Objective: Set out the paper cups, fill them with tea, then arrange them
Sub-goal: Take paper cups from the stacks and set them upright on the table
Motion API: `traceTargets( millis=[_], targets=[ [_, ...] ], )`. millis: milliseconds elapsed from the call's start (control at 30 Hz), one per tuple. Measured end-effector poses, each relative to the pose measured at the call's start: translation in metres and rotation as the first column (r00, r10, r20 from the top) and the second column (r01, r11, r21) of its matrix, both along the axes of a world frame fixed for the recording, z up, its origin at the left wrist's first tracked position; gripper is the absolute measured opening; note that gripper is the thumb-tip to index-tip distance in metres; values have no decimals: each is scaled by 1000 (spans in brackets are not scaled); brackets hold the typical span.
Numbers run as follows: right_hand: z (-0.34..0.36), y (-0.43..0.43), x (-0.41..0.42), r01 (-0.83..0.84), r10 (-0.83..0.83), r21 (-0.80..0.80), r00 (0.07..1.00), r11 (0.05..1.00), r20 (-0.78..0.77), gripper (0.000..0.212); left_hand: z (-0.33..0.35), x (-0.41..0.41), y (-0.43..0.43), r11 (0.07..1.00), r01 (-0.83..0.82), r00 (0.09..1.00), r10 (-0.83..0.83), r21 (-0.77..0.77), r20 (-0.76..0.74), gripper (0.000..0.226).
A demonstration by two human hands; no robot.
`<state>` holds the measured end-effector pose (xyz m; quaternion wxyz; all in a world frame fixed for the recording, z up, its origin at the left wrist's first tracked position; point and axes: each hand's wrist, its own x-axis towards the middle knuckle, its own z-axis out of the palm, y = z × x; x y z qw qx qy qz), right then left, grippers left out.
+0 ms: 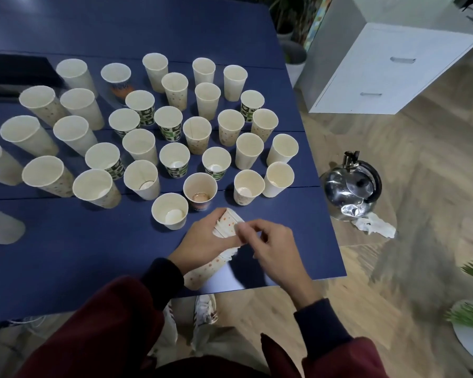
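my left hand [202, 242] grips a stack of dotted cups [226, 224], tilted above the near edge of the counter [93, 255]; my right hand [275, 248] pinches its top rim. loose cups [170, 211] stand upright just beyond.

Single head-worn wide-angle view, looking steeply down and forward, close above the dark blue rectangular bench [66, 241] and wooden floor [421, 159].

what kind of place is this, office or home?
Likely an office or meeting room, not certain: a white drawer cabinet, a big blue table covered with paper cups, and potted plants on the floor.
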<state>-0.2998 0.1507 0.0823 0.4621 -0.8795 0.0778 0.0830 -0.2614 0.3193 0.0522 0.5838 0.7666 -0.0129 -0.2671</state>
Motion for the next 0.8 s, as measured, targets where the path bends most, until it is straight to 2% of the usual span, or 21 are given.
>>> traceTargets(
  millis=[167,267,400,533,633,733,800],
  targets=[
    [-2,0,-4,32,-35,74,999,997,41,16,3,1,3,998,57,998,-56,1,-30,75],
    [5,4,0,26,-36,127,996,992,77,15,4,-3,10,996,83,992,-85,-27,-93,81],
    [15,22,12,-9,-20,204,990,979,139,16,13,-10,34,999,21,996,-24,-34,-85,61],
    [33,51,23,-42,-17,237,970,971,243,14,21,-25,82,995,-41,996,34,-95,-82,67],
    [46,81,32,-120,35,244,944,962,328,12,19,-40,128,998,-56,997,55,-20,-48,56],
    [43,116,42,-234,162,149,909,961,384,14,11,-49,165,975,-201,978,205,94,-36,49],
    [29,142,45,-327,291,27,874,945,390,14,7,-51,188,946,-294,954,300,140,-24,42]
  ],
)
